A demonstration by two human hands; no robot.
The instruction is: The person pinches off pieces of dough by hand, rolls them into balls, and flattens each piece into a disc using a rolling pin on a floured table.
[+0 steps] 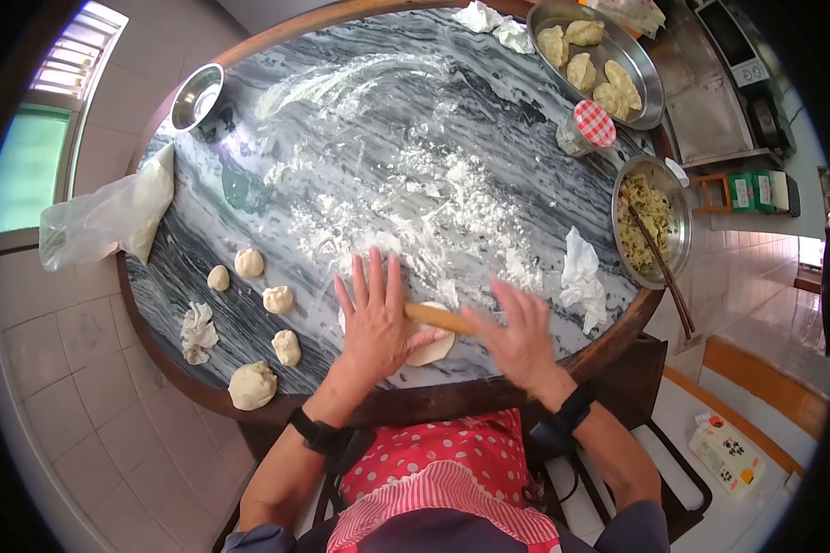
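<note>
A light wooden rolling pin lies across a flattened piece of dough near the table's front edge. My left hand is over the pin's left end, palm down, with its fingers stretched out flat and its thumb over the dough. At the pin's right end, my right hand is slightly blurred, its fingers extended away from me and its palm over the wood. Several small dough balls and a larger dough lump sit to the left. White flour covers the marble beyond my hands.
A steel bowl of filling with chopsticks stands right; behind it are a jar with a checked lid and a tray of dumplings. Crumpled tissue, a metal bowl and a plastic bag lie about the marble table.
</note>
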